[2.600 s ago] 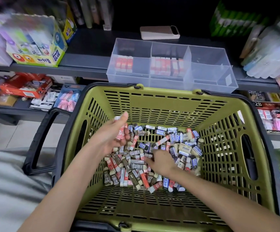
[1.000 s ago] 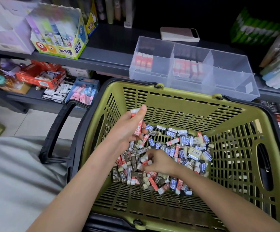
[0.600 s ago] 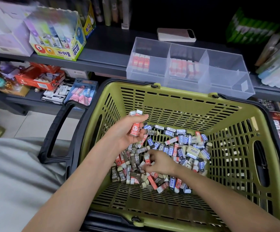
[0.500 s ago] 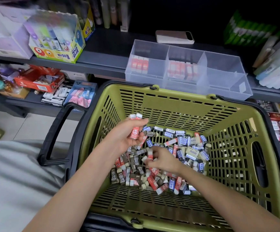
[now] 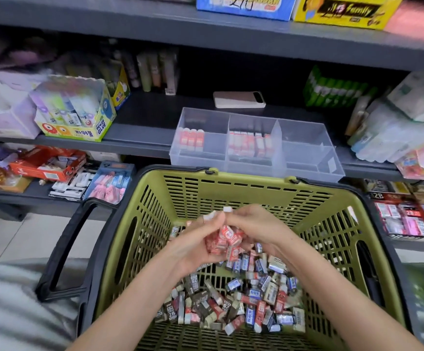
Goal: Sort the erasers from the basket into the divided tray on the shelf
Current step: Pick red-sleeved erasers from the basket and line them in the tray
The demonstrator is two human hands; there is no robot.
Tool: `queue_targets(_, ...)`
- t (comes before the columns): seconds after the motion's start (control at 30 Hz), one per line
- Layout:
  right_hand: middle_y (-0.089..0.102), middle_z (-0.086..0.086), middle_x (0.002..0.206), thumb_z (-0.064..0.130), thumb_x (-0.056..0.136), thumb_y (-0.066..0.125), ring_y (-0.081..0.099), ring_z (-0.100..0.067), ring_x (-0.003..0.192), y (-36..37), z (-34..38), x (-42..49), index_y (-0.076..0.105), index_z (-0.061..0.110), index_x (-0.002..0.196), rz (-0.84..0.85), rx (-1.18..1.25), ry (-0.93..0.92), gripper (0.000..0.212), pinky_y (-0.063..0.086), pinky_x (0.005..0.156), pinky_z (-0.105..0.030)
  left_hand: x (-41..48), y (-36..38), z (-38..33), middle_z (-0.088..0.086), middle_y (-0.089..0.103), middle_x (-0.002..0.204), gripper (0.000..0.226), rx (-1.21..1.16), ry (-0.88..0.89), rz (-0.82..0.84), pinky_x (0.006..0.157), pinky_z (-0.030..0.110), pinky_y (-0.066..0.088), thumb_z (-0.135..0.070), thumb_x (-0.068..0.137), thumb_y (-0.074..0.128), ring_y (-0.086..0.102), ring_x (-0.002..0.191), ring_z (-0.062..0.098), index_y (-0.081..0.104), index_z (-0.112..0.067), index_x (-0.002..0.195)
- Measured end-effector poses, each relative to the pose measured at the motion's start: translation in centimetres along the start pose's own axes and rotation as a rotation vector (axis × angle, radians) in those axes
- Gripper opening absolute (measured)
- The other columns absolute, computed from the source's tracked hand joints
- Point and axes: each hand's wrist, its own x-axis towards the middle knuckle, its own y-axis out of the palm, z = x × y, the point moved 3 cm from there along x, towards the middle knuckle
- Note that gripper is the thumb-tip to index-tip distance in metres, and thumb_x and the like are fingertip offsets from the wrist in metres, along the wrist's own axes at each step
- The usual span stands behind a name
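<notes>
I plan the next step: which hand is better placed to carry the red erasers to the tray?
Probably left: the left hand cups the red erasers, the right hand only pinches their edge. The tray lies straight ahead.

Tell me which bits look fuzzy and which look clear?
Head view: packets at the right edge and boxes at the left edge are smeared; the divided tray, green basket and red erasers look clearer; the shelf slants, likely from the wide lens.

Before me, the basket [image 5: 256, 196] holds loose erasers [image 5: 231, 300]; behind it on the shelf [image 5: 145, 117] sits the divided tray [image 5: 304, 158], its left and middle compartments stocked, a phone [image 5: 238, 99] behind, glue box [image 5: 74, 115] left.
</notes>
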Motion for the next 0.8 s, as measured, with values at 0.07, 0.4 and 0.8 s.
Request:
queue_targets(0.07, 0.059, -0.008, 0.059, 0.048, 0.078, 0.066, 0.046, -0.013, 0.04, 0.1, 0.8, -0.3, 0.065, -0.002, 0.076, -0.049, -0.054, -0.026, 0.05, 0.037, 0.037, -0.019, -0.1, 0.2, -0.2, 0.017, 0.07, 0.102, 0.072, -0.048, 0.036, 0.036, 0.071, 0.038, 0.056, -0.046, 0.043, 0.092, 0.069, 0.091, 0.033, 0.07, -0.014, 0.104)
queue_targets(0.4, 0.069, -0.016, 0.099, 0.034, 0.084, 0.062, 0.064, -0.019, 0.075, -0.5, 2.5, -2.3, 0.045, 0.007, 0.134, 0.004, 0.184, -0.104, 0.059, 0.056, 0.072, -0.03, -0.1, 0.0, -2.6, 0.016, 0.068, 0.103, 0.053, -0.122, 0.204, -0.09, 0.07, 0.041, 0.058, -0.018, 0.067, 0.075, 0.068, 0.088, 0.028, 0.057, -0.007, 0.116)
queue_targets(0.8, 0.07, -0.02, 0.078, 0.003, 0.084, 0.063, 0.065, -0.018, 0.057, -2.8, 5.1, -3.0, 0.063, -0.001, 0.103, -0.175, 0.341, -0.34, 0.02, 0.056, 0.062, -0.025, -0.8, 2.7, -8.1, 0.025, 0.056, 0.104, 0.061, -0.174, 0.256, 0.026, 0.067, 0.038, 0.057, -0.014, 0.067, 0.069, 0.061, 0.083, 0.03, 0.049, 0.002, 0.123)
